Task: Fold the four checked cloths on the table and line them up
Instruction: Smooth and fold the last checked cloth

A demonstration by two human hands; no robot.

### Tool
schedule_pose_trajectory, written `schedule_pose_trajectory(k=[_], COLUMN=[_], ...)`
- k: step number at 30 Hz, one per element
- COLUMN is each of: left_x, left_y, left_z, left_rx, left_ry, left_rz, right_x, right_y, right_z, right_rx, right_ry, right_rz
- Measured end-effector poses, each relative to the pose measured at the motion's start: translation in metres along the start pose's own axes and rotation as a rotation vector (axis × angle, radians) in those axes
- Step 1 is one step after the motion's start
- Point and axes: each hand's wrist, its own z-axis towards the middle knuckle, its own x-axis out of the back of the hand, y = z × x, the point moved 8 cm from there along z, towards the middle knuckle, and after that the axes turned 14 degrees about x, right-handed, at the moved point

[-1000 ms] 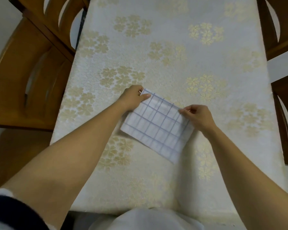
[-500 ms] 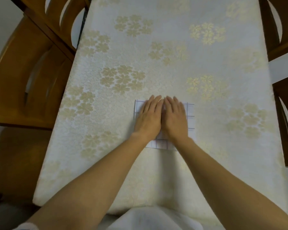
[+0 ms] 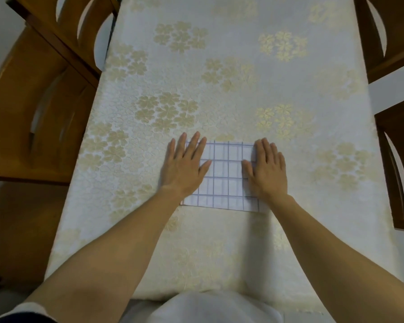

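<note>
Cloth point(image 3: 224, 178): lying flat on the table point(image 3: 219, 73), toward its near end, midway between the sides.
Left hand point(image 3: 184, 166): lying flat over the cloth's left edge, fingertips reaching onto the table.
Right hand point(image 3: 267, 170): lying flat on the cloth's right part.
Left chair point(image 3: 40, 117): standing just beside the table's left side.
Right chairs point(image 3: 400, 173): standing along the table's right side, one behind the other.
</note>
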Motion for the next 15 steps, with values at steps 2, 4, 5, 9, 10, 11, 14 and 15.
schedule_pose_trajectory(k=[2,4,5,9,10,11,14,15], left_x=[0.01,0.013,0.01,-0.004,-0.005,-0.006,-0.006,-0.006], left_y=[0.018,0.04,0.047,0.049,0.048,0.048,0.048,0.047], left_z=[-0.003,-0.007,-0.008,-0.011,-0.011,-0.012,-0.011,-0.01], left_rx=[-0.069,-0.133,-0.146,-0.115,-0.113,-0.117,-0.128,-0.128], left_ry=[0.038,0.0,-0.044,-0.066,-0.053,-0.042,-0.03,-0.031], left_rz=[0.026,-0.052,-0.11,-0.189,-0.177,-0.165,-0.162,-0.167], right_x=[0.018,0.028,0.031,0.031,0.031,0.032,0.028,0.025], right_y=[0.004,0.009,0.009,0.01,0.013,0.016,0.022,0.024], right_z=[0.003,0.004,0.004,0.002,0.001,-0.001,-0.009,-0.011], right_rx=[-0.098,-0.212,-0.251,-0.323,-0.362,-0.412,-0.542,-0.54], right_ry=[0.131,0.191,0.189,0.204,0.209,0.202,0.101,0.056], right_rz=[0.029,0.083,0.119,0.344,0.435,0.522,0.665,0.67])
